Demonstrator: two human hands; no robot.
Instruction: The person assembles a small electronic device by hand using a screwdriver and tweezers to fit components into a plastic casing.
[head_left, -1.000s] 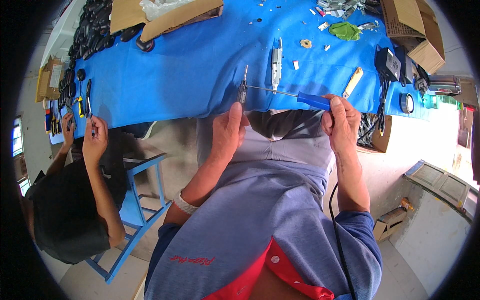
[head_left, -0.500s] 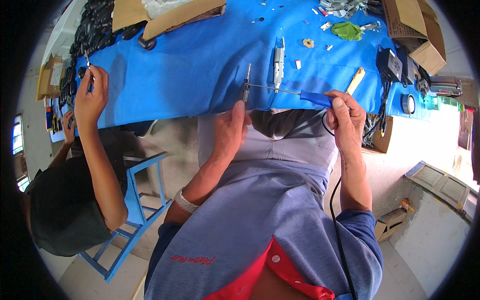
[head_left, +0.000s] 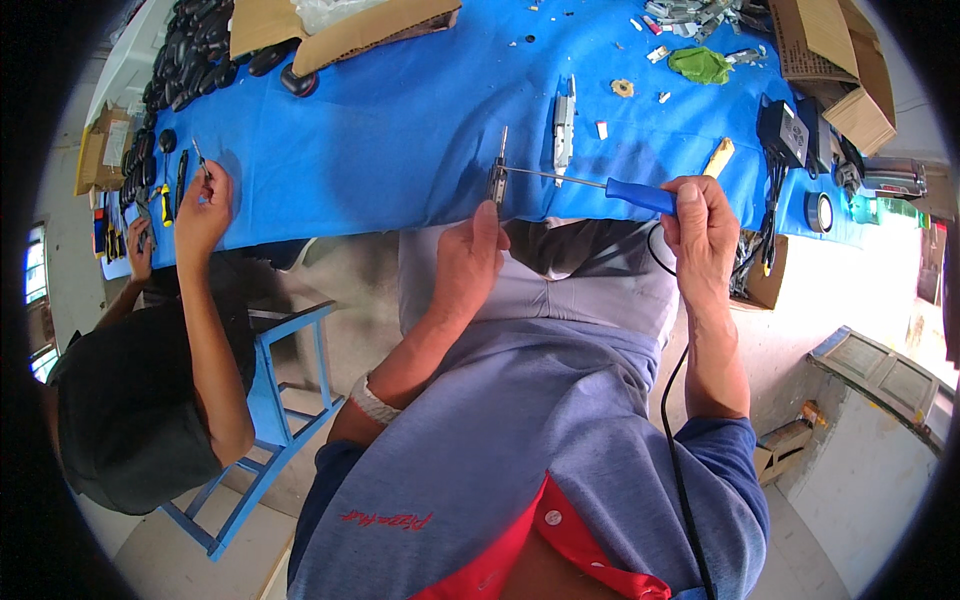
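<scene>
Between the thumb and fingers of my left hand (head_left: 468, 262) a slim dark metal part (head_left: 497, 182) stands upright, a thin rod sticking out of its top. My right hand (head_left: 706, 238) is closed round the blue handle of a screwdriver (head_left: 642, 196). Its long shaft points left, and the tip meets the side of the slim part; the exact contact is too small to make out. Just beyond the shaft, a longer silvery metal part (head_left: 564, 130) lies on the blue cloth (head_left: 400, 140), beside a small white and red piece (head_left: 602, 130).
At the left a co-worker's hand (head_left: 204, 208) holds a small thin tool. Black rounded casings (head_left: 195, 50) are heaped at the far left, near an open cardboard box (head_left: 370, 35). Metal scraps (head_left: 700, 18), a green cloth (head_left: 700, 65), a black power adapter (head_left: 782, 132) and another box (head_left: 830, 60) occupy the right.
The co-worker's raised hand has moved right and a little lower. My right hand has shifted slightly on the screwdriver handle; its tip is still at the slim part.
</scene>
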